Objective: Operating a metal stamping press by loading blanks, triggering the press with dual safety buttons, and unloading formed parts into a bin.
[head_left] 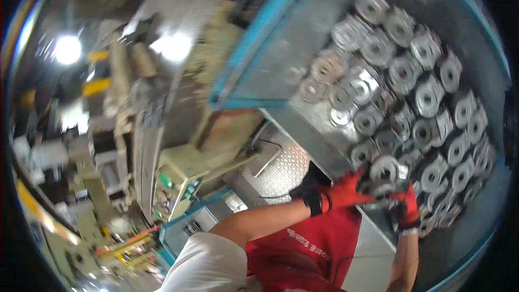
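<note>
Both hands wear red gloves with black parts and meet over a metal bin of grey ring-shaped metal parts [428, 97]. My left hand [345, 193] reaches in from the left, thumb and fingers closed on the near side of a round metal part with a central hole [384, 169]. On the other side of this part my right hand [406, 205] grips it, fingers bent toward the left hand. Motion blur and the gloves partly hide the fingertips and the part's lower side. Other rings lie close around it, in rows and piles.
The bin has high grey walls with a blue rim [254, 40]; its low front edge [303, 130] runs beside my body. A silver tread plate [278, 165] lies left of it. Farther left stands a pale green machine box with green buttons [184, 176]. A red apron [303, 243] covers my front.
</note>
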The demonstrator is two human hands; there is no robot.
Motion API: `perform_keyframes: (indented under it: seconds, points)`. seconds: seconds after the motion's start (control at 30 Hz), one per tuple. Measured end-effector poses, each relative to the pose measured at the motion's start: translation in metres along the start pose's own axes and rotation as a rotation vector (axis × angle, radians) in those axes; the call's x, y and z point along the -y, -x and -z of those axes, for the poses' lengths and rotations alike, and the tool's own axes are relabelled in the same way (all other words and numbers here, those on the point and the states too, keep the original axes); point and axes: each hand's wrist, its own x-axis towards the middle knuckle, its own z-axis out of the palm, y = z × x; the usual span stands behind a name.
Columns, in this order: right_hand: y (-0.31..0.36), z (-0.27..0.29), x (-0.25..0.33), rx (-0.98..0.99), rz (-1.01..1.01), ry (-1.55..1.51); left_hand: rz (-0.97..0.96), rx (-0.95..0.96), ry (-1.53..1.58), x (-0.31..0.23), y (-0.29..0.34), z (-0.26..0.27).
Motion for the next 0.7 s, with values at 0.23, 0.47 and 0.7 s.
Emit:
perform_keyframes:
  seconds: [0.23, 0.47, 0.7]
  points:
    - [0.056, -0.058, 0.069, 0.139, -0.172, -0.139, -0.223, -0.407, -0.137, -0.09, 0.161, 0.042]
    - [0.047, -0.176, 0.111, 0.341, 0.283, 0.219, 0.099, -0.323, 0.843, -0.074, 0.266, 0.048]
    - [0.028, -0.376, 0.152, 0.663, 0.501, 0.33, -0.307, -1.171, 1.066, -0.019, 0.309, 0.124]
